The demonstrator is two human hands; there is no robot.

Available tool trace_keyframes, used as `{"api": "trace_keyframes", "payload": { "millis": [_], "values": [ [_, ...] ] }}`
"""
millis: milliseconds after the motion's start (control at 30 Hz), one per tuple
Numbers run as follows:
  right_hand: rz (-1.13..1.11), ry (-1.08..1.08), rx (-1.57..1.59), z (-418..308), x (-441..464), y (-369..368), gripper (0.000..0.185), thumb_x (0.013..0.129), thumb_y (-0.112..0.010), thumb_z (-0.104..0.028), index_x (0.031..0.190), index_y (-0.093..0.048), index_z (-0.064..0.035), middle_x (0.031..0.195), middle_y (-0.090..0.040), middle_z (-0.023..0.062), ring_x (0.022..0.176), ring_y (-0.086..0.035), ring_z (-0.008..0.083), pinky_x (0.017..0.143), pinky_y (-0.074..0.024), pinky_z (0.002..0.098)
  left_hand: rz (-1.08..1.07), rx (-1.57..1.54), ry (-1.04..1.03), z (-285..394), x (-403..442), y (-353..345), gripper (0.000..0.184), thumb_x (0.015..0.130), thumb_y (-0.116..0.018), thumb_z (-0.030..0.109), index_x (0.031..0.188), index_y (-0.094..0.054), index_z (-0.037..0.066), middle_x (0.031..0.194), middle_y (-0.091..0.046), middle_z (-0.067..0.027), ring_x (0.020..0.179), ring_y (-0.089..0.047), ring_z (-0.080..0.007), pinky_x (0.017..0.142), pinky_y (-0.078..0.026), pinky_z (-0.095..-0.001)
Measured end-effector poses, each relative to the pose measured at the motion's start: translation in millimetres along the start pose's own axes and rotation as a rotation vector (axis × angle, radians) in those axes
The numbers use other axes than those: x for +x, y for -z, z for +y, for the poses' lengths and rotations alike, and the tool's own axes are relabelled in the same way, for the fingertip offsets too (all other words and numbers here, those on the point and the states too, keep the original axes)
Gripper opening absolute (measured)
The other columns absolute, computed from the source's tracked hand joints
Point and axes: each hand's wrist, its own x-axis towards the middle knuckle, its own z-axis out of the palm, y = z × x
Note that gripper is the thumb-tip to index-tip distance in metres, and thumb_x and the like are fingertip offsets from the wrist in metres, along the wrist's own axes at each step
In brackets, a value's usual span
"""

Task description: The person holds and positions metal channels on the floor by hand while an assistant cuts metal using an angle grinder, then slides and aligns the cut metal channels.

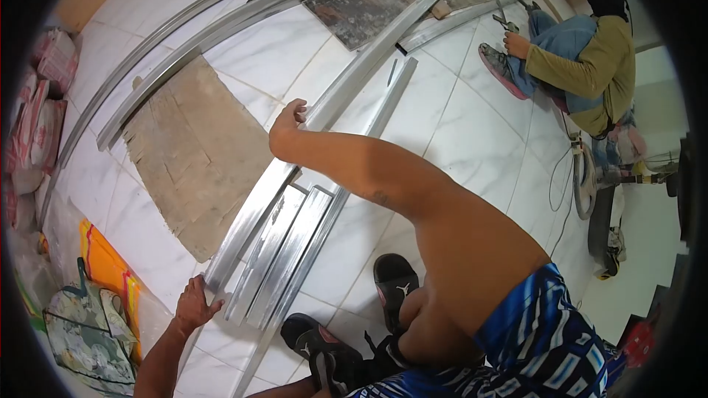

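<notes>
A long silvery metal profile runs diagonally across the tiled floor, its far end by a wooden board. My left hand grips its near end, thumb on the right side. Farther up the same profile, my right hand has its fingers curled over the edge. Beside it lie shorter metal profiles, and a second long, narrower profile is parallel on the right. My forearm hides part of both long profiles.
A person squats at right, a tool in hand. A brown sheet and dark panel lie on the floor. More long profiles stretch along the left. Plastic-wrapped packs, an orange bag and a cable are nearby.
</notes>
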Motion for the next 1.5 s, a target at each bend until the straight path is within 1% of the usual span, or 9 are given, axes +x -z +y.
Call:
{"api": "trace_keyframes", "payload": {
  "millis": [167, 333, 467, 700, 900, 1000, 1100, 1200, 1500],
  "values": [
    [0.038, 0.018, -0.087, -2.6, -16.4, -3.9, 0.05, 0.078, -0.073, -0.031, 0.123, -0.066, -0.0101, 0.122, -0.06, 0.0172, 0.113, -0.055, 0.0377, 0.09, -0.0373, 0.0687, 0.18, 0.018, 0.2, 13.7, 15.7, -31.3, 0.06, 0.07, -0.082, 0.024, 0.107, -0.041, 0.001, 0.099, -0.059, -0.0215, 0.091, -0.062, -0.0417, 0.074, -0.052, -0.0511],
    [0.459, 0.083, 0.142, 3.6, -32.5, -39.9, 0.041, 0.086, -0.066, -0.028, 0.123, -0.067, -0.0115, 0.128, -0.058, 0.0151, 0.119, -0.054, 0.0348, 0.092, -0.0381, 0.0677, 0.194, 0.073, 0.289, 16.3, 19.5, -38.3, 0.056, 0.071, -0.08, 0.022, 0.105, -0.041, 0.002, 0.097, -0.061, -0.0209, 0.086, -0.064, -0.0405, 0.072, -0.054, -0.0502],
    [0.487, 0.097, 0.324, 9.0, -23.9, -50.5, 0.03, 0.092, -0.057, -0.018, 0.118, -0.068, -0.0098, 0.121, -0.064, 0.0138, 0.114, -0.061, 0.032, 0.089, -0.0434, 0.064, 0.2, 0.1, 0.286, 12.5, 20.1, -39.4, 0.056, 0.07, -0.079, 0.02, 0.106, -0.041, 0.002, 0.096, -0.062, -0.0207, 0.084, -0.066, -0.0403, 0.072, -0.055, -0.0499],
    [0.34, 0.134, 0.122, 19.0, -54.3, -18.5, 0.039, 0.079, -0.073, -0.021, 0.116, -0.068, -0.0096, 0.12, -0.066, 0.01, 0.111, -0.064, 0.0297, 0.085, -0.052, 0.0523, 0.205, 0.124, 0.362, 12.2, 7.4, -19.8, 0.059, 0.068, -0.078, 0.017, 0.111, -0.04, 0.005, 0.097, -0.063, -0.0199, 0.085, -0.066, -0.0401, 0.071, -0.055, -0.0499],
    [0.489, 0.178, 0.133, 3.0, -42.4, 23.5, 0.037, 0.074, -0.079, -0.024, 0.11, -0.072, -0.0128, 0.115, -0.069, 0.0067, 0.105, -0.067, 0.0246, 0.081, -0.0537, 0.0484, 0.339, 0.075, 0.378, -28.2, -22.0, 1.3, 0.055, 0.066, -0.075, 0.009, 0.111, -0.043, 0.006, 0.097, -0.062, -0.0199, 0.085, -0.064, -0.0414, 0.073, -0.053, -0.0487],
    [0.561, 0.182, 0.192, -12.2, -37.0, 55.2, 0.042, 0.071, -0.082, -0.029, 0.109, -0.073, -0.0142, 0.111, -0.071, 0.0048, 0.104, -0.067, 0.0271, 0.08, -0.0532, 0.0521, 0.376, 0.068, 0.403, -64.3, -36.2, -1.1, 0.056, 0.065, -0.075, 0.006, 0.111, -0.043, 0.005, 0.097, -0.063, -0.0203, 0.088, -0.064, -0.0411, 0.074, -0.053, -0.0481],
    [0.638, 0.166, 0.244, -34.3, -28.3, 83.1, 0.03, 0.087, -0.064, -0.021, 0.113, -0.071, -0.0083, 0.114, -0.069, 0.0104, 0.106, -0.065, 0.0341, 0.08, -0.0496, 0.061, 0.363, 0.126, 0.477, -77.4, -49.9, 0.3, 0.058, 0.066, -0.079, 0.009, 0.111, -0.042, 0.006, 0.098, -0.063, -0.0198, 0.088, -0.064, -0.0403, 0.075, -0.053, -0.0479],
    [0.68, 0.196, 0.263, -51.7, -18.4, 92.6, 0.03, 0.091, -0.055, -0.017, 0.115, -0.069, -0.005, 0.119, -0.067, 0.014, 0.109, -0.064, 0.0365, 0.081, -0.0488, 0.0619, 0.323, 0.129, 0.529, -92.1, -56.3, -7.1, 0.06, 0.068, -0.082, 0.014, 0.111, -0.041, 0.006, 0.099, -0.063, -0.0195, 0.089, -0.065, -0.0399, 0.076, -0.054, -0.048],
    [0.633, 0.246, 0.274, -86.4, -0.4, 95.2, 0.034, 0.085, -0.067, -0.018, 0.117, -0.068, -0.0048, 0.12, -0.063, 0.0154, 0.111, -0.062, 0.0368, 0.081, -0.0492, 0.0604, 0.265, 0.168, 0.619, -109.0, -51.3, -20.4, 0.064, 0.068, -0.085, 0.016, 0.113, -0.041, 0.006, 0.104, -0.063, -0.0189, 0.094, -0.065, -0.0384, 0.079, -0.055, -0.0465]
  ]
}}
